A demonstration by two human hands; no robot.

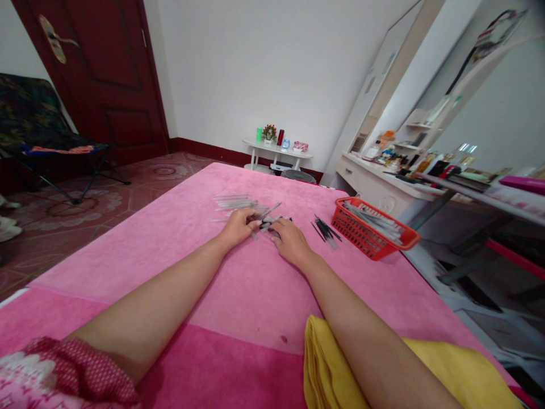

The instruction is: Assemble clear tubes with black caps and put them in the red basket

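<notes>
Both my arms reach out over a pink bed cover point(179, 250). My left hand point(240, 225) is curled closed round a thin clear pen tube point(269, 211) that sticks out to the right. My right hand point(290, 238) lies knuckles up beside it, fingers bent over small dark and clear pen parts point(272, 222) between the two hands. What exactly the right fingers grip is too small to make out. A loose row of clear tubes point(234, 202) lies just beyond my left hand. A small heap of black pen parts point(326, 230) lies right of my right hand.
A red plastic basket point(374, 241) with more clear tubes stands at the cover's right edge. A yellow cloth point(332, 369) lies under my right forearm. Beyond are a white side table point(276, 152), a dressing table point(383, 182) at right, a folding chair point(42, 136) and a dark red door point(97, 68) at left.
</notes>
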